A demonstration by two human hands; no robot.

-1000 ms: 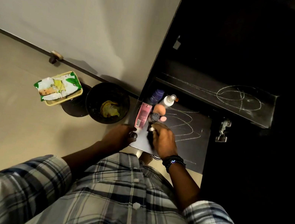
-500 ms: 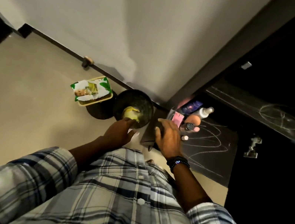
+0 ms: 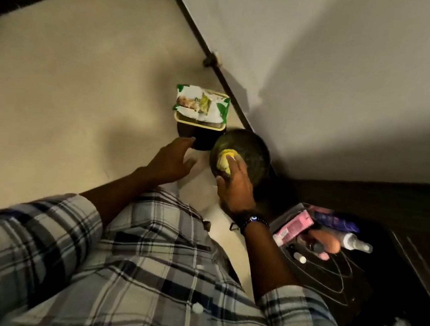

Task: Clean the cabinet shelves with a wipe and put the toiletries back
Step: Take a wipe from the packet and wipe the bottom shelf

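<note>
Nearest camera, wearing blue-grey plaid cotton shirt [image 3: 159, 281]. At right, seeing pink squeeze tube [image 3: 292, 227], purple bottle [image 3: 336, 221], clear spray bottle [image 3: 354, 243] and peach egg-shaped sponge [image 3: 327, 241] clustered on black scratched cabinet shelf [image 3: 330, 281]. Beyond, reaching right hand [image 3: 235, 186] into dark round bin [image 3: 255, 152], laying fingers over crumpled yellow wipe [image 3: 224, 160]; grasping or merely touching, cannot tell. Hovering left hand [image 3: 171, 160] beside bin, fingers spread, relaxed, gripping nothing. Farthest, seeing green-white plastic wipes pack [image 3: 202, 103] on yellow tray [image 3: 200, 124] by wall.

Yellow wad [image 3: 224, 162] in a blackish-green bin [image 3: 255, 152] at the right hand [image 3: 235, 187]. Past the left hand [image 3: 171, 161] is a green-and-white wipes pack [image 3: 202, 103]. Right of the right wrist: pink tube [image 3: 294, 227], purple bottle [image 3: 337, 222], peach sponge [image 3: 330, 243] — white squiggles on the black shelf [image 3: 330, 281]. Shirt [image 3: 159, 281]'s grey-navy plaid.
</note>
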